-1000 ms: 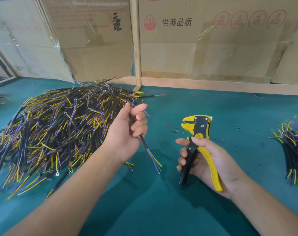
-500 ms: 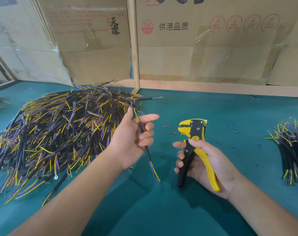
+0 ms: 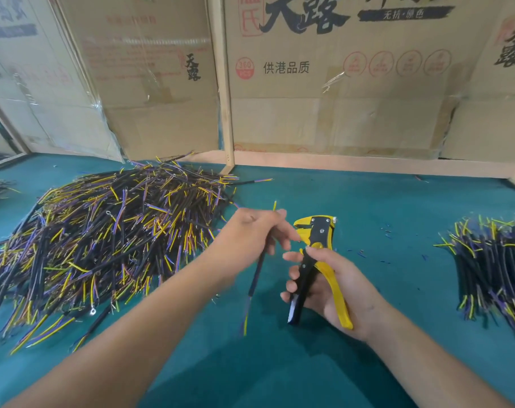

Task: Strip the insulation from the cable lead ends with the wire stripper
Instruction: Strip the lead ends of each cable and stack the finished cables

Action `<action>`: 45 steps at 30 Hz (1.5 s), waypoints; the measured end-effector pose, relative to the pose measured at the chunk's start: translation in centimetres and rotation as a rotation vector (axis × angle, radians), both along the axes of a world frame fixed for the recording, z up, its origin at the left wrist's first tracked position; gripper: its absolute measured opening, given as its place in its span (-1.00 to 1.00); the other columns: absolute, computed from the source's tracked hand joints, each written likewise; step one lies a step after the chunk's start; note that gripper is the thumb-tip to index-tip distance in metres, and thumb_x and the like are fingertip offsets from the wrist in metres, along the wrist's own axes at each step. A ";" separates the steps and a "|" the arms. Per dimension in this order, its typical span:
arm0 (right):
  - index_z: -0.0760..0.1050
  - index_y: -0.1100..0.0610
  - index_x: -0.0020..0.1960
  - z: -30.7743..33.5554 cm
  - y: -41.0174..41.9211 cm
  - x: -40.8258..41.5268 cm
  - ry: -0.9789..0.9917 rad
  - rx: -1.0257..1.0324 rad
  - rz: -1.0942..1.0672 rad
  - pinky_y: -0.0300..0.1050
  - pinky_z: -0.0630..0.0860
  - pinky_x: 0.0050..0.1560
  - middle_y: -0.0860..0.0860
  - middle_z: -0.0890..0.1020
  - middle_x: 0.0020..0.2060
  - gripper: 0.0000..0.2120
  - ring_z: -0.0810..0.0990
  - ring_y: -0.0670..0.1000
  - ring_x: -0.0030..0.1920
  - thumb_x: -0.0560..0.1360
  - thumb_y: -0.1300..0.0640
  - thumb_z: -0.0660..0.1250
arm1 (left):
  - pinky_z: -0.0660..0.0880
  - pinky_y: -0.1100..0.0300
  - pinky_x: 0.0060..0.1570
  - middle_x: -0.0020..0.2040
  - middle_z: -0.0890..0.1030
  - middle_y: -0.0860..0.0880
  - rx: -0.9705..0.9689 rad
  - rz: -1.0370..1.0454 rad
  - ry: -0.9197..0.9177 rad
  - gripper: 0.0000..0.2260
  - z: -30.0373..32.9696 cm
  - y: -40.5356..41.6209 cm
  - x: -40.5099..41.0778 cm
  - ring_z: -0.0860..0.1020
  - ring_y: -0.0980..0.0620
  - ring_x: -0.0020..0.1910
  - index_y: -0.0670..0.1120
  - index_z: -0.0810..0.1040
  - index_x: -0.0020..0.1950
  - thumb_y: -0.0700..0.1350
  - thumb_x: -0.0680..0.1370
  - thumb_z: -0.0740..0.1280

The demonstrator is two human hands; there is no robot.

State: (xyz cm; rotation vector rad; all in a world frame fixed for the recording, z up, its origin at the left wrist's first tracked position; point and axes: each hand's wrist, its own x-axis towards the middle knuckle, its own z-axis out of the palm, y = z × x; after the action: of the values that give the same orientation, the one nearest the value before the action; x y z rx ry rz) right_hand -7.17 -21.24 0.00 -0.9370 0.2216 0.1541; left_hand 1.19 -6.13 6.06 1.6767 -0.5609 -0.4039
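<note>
Gripping a black-sheathed cable (image 3: 257, 267), the left hand (image 3: 250, 237) likely must feed its yellow lead into the yellow-and-black wire stripper (image 3: 315, 260) the right hand (image 3: 332, 287) holds.

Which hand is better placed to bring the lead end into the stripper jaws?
Probably the left hand: it grips the cable, close beside the wire stripper gripped by the right hand.

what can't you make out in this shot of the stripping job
- Head view: whether a lead end sits in the wire stripper head; the left hand fingers cover it.
- Head view: the held cable lower leads are motion blurred, so stripped or not is unclear.
- Head view: the small cable pile is cut off by the right edge.
- Head view: the right hand palm side is hidden.
</note>
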 end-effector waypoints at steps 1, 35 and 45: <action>0.56 0.34 0.16 0.0 0.0 0.0 0.004 0.001 -0.006 0.14 0.62 -0.13 0.18 0.50 -0.26 -0.56 0.51 0.17 -0.31 0.43 0.04 0.40 | 0.27 0.28 -0.52 -0.44 0.50 0.03 0.066 -0.015 -0.083 -0.58 0.9 -0.9 -0.3 0.34 0.10 -0.52 -0.15 0.71 -0.23 -0.02 0.67 0.19; 0.52 0.36 0.25 -0.5 0.1 0.5 0.007 0.015 0.035 0.15 0.61 -0.10 0.17 0.50 -0.26 -0.49 0.51 0.16 -0.30 0.45 0.00 0.37 | 0.43 0.20 -0.27 -0.33 0.54 0.08 0.907 -0.304 -0.617 -0.91 1.7 8.2 5.9 0.46 0.11 -0.35 -0.04 0.55 -0.20 -0.20 0.48 0.37; 0.53 0.35 0.23 -0.3 0.0 0.3 0.015 0.029 0.050 0.15 0.62 -0.07 0.17 0.50 -0.25 -0.55 0.52 0.16 -0.28 0.52 0.01 0.34 | 0.43 0.32 -0.21 -0.15 0.57 0.10 1.056 -0.260 -0.488 -0.93 -0.8 8.9 4.2 0.47 0.21 -0.25 -0.01 0.55 -0.08 -0.17 0.50 0.32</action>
State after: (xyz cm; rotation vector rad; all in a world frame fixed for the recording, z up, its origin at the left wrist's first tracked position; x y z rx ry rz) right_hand -6.86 -21.26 -0.30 -0.9129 0.2090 0.2096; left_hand 5.40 2.74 5.31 2.7653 -1.0384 -0.5252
